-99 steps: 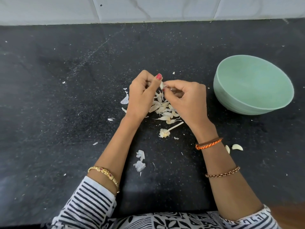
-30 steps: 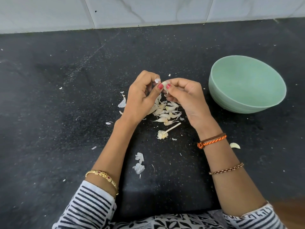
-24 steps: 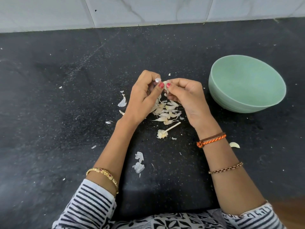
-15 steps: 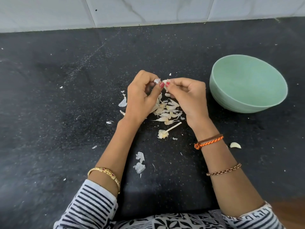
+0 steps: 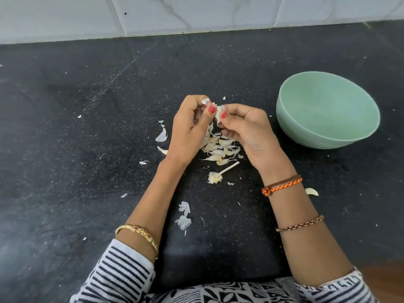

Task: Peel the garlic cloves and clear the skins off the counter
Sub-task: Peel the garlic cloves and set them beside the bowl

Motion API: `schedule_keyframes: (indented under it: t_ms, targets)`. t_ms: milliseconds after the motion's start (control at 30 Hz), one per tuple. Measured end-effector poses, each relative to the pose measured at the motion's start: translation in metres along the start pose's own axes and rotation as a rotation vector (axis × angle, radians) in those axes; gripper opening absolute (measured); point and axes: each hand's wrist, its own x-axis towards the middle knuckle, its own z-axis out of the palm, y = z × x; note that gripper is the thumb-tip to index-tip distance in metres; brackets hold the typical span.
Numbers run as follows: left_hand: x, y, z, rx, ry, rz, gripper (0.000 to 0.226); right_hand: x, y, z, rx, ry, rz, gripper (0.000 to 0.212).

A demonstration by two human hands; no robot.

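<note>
Both hands meet above the middle of the black counter [image 5: 87, 149]. My left hand [image 5: 188, 130] and my right hand [image 5: 247, 130] pinch one garlic clove [image 5: 218, 113] between thumbs and fingertips, with a flap of white skin [image 5: 205, 102] sticking up at the left thumb. Below the hands lies a pile of garlic cloves and skins [image 5: 218, 147]. The bare garlic stem with its root end [image 5: 216, 177] lies just nearer me. One peeled clove [image 5: 311, 191] rests by my right wrist.
A pale green bowl [image 5: 328, 110] stands to the right of the hands, tilted towards me, and looks empty. Loose skin pieces [image 5: 183, 217] lie between my forearms and more [image 5: 162, 135] left of my left hand. A white tiled wall [image 5: 196, 14] backs the counter.
Both hands have stayed over the pile, working the same clove; the thumbs have shifted slightly and a flap of skin now stands up by the left thumb.
</note>
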Motion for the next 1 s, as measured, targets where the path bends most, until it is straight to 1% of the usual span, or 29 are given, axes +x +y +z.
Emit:
schedule_keyframes:
  t_ms: [167, 267, 367, 467, 600, 667, 733, 800, 900, 933, 967, 1000]
  targets:
    - [0.0, 0.0, -0.004, 0.123, -0.041, 0.049, 0.007, -0.002, -0.001, -0.001, -0.115, -0.014, -0.035, 0.006]
    - [0.001, -0.001, -0.008, 0.201, -0.109, 0.073, 0.007, -0.003, 0.0, -0.003, -0.131, -0.001, -0.048, 0.006]
    - [0.001, -0.001, -0.008, 0.217, -0.162, 0.055, 0.011, -0.002, 0.0, -0.005, -0.124, 0.006, -0.067, 0.008]
    - [0.0, 0.0, -0.003, 0.226, -0.103, 0.056, 0.01, -0.002, 0.001, -0.003, -0.081, 0.045, -0.06, 0.008]
    - [-0.003, 0.001, 0.006, 0.288, 0.0, 0.117, 0.018, -0.003, 0.001, 0.005, 0.037, 0.153, -0.001, 0.012]
    - [-0.006, 0.005, 0.011, 0.324, 0.037, 0.216, 0.02, -0.002, -0.001, 0.006, 0.179, 0.219, 0.058, 0.016]
    - [-0.011, 0.011, 0.013, 0.346, 0.077, 0.321, 0.021, -0.001, -0.003, 0.005, 0.315, 0.28, 0.079, 0.018]
    - [-0.012, 0.012, 0.012, 0.352, 0.123, 0.358, 0.028, -0.001, -0.003, 0.003, 0.335, 0.278, 0.052, 0.016]
    - [-0.008, 0.008, 0.007, 0.43, 0.253, 0.285, 0.035, -0.001, -0.002, 0.006, 0.282, 0.224, 0.018, 0.01]
    - [-0.006, 0.006, 0.005, 0.415, 0.285, 0.243, 0.036, -0.001, -0.002, 0.007, 0.266, 0.213, 0.012, 0.011]
    - [-0.004, 0.004, 0.003, 0.361, 0.301, 0.186, 0.032, -0.001, -0.001, 0.007, 0.245, 0.204, 0.005, 0.012]
    - [-0.004, 0.003, 0.001, 0.29, 0.281, 0.145, 0.019, 0.0, -0.001, 0.007, 0.217, 0.198, -0.002, 0.015]
